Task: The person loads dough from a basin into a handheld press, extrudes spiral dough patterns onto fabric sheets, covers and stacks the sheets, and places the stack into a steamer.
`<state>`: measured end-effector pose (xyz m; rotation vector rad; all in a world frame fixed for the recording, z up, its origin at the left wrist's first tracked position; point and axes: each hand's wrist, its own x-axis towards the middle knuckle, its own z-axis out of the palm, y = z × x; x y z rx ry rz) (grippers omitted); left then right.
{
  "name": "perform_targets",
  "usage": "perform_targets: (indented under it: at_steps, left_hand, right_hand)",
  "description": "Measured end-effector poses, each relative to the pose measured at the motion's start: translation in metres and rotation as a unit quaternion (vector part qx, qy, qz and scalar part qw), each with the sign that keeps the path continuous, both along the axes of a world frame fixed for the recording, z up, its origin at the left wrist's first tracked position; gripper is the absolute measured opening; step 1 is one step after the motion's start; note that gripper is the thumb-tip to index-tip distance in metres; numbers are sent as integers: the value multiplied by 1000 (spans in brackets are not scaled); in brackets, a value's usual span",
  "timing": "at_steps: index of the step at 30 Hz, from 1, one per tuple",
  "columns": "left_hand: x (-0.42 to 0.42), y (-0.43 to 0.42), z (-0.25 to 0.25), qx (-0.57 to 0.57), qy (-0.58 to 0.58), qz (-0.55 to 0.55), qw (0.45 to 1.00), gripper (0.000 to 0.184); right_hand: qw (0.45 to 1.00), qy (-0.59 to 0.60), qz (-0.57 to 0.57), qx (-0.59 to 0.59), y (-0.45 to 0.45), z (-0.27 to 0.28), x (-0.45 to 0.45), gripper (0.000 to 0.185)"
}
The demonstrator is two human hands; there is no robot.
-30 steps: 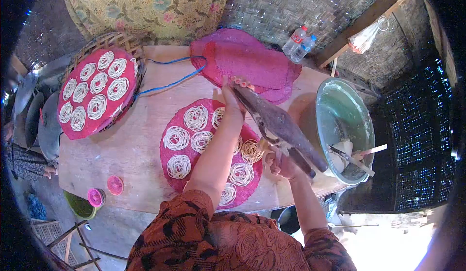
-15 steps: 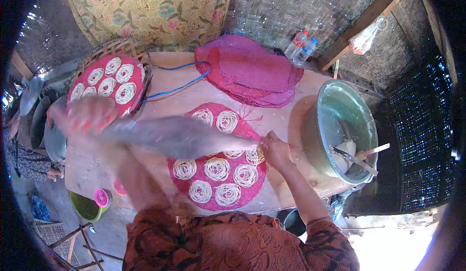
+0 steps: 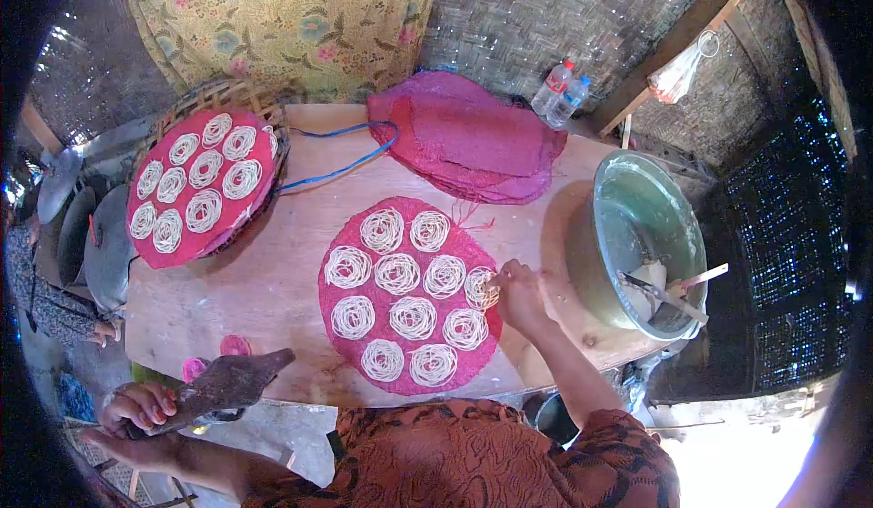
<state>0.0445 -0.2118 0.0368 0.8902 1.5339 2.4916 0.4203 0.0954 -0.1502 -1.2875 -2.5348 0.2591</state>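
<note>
My left hand [image 3: 136, 406] is wrapped around one end of a dark, spindle-shaped tool [image 3: 235, 382], wide in the middle and narrow at its tip. It is held low at the left, over the table's front corner. My right hand [image 3: 522, 299] has its fingertips pinched at the outer edge of a pale noodle coil [image 3: 478, 290]. That coil lies at the right rim of a round pink mesh mat [image 3: 409, 290], among several similar coils in loose rows.
A basket holds another pink mat [image 3: 195, 235] with coils at back left. Stacked pink mats [image 3: 473, 135], two bottles [image 3: 568, 99] and a green basin [image 3: 605, 235] with utensils stand around the table [image 3: 227, 317]. Another person's hand [image 3: 105, 331] shows at far left.
My left hand has swung the tool from above the mat down to the lower left, uncovering the coils. The right hand stays at the mat's right rim.
</note>
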Motion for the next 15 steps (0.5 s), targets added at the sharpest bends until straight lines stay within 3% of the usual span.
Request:
perform_targets:
  at_steps: [2, 4, 8, 15]
  left_hand:
    - [1, 2, 0, 11, 7, -8, 1000, 70]
    - [-6, 0, -1, 21, 81, -178, 981, 69]
    - [-4, 10, -4, 26, 59, -137, 988, 71]
    - [2, 24, -1, 56, 44, -136, 988, 72]
  right_hand:
    - [1000, 3, -2, -26, -3, -4, -1, 26]
    - [1000, 0, -3, -21, -7, -4, -2, 27]
    - [997, -67, -6, 29, -12, 4, -5, 28]
    - [997, -69, 2, 45, -13, 1, -6, 25]
